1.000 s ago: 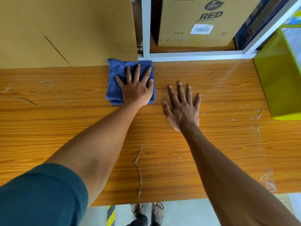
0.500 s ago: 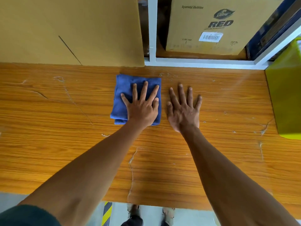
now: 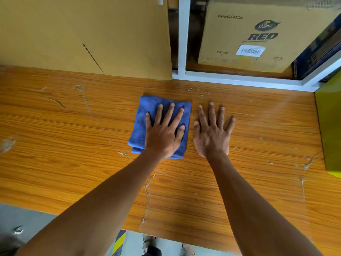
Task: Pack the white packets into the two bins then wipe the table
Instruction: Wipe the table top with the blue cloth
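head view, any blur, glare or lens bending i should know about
Head view: the left hand on the blue cloth and the right hand on the table are sharp; the corners smear, bottom left most; the wide lens bows the table's edges; soft sheen on the wood, no harsh glare; faint shadows under the forearms.

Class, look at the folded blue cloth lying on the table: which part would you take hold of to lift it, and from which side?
Probably the left edge of the cloth, from the left: the left hand lies flat over the right part, while the left edge is bare and shows stacked folds to pinch. The right hand rests on the table beside it.
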Demonstrator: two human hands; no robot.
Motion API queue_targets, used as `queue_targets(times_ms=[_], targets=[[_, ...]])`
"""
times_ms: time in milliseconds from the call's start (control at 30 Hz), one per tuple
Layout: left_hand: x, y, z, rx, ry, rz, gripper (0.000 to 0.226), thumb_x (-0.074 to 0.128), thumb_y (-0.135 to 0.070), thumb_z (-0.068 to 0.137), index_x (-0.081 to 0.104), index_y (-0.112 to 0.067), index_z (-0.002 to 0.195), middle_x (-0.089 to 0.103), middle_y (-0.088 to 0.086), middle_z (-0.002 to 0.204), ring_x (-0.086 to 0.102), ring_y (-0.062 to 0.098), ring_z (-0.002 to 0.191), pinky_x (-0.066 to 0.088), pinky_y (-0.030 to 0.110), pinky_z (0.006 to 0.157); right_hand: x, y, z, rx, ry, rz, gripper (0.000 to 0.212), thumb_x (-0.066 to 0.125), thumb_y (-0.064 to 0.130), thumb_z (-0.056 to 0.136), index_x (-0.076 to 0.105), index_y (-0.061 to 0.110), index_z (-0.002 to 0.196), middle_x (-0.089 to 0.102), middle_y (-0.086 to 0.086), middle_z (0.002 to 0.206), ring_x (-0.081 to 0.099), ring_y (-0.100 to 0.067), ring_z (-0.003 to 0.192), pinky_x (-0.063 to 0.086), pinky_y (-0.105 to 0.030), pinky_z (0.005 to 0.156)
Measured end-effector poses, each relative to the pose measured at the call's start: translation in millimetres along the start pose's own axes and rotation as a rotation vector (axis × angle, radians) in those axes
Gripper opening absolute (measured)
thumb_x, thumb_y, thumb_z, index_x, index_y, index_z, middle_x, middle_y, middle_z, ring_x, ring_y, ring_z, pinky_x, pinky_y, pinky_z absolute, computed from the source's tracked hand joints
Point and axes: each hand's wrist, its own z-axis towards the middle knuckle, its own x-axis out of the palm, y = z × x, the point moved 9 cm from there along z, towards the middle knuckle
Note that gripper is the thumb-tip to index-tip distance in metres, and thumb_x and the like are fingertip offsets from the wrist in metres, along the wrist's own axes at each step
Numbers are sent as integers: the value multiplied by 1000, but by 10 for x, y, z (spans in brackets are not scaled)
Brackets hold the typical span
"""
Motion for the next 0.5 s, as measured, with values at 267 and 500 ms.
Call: queue_targets(times_ms=[267,500], targets=[[-5,2,840,-50,49,-55,61,12,-58,108,5,-46,167,4,-11,178,-2,29,164,5,74,122,22,-3,6,0,-30,-26,62,6,55,109,0,37,168,-8,0,177,-9,-34,162,1,-69,124],[-34,-68,546,14,23,-40,61,19,-59,108,16,-43,167,12,-8,177,8,31,163,12,74,122,10,-4,-13,1,-30,-22,63,1,56,108,-2,37,168,-10,0,177,-10,-33,162,1,-69,124]])
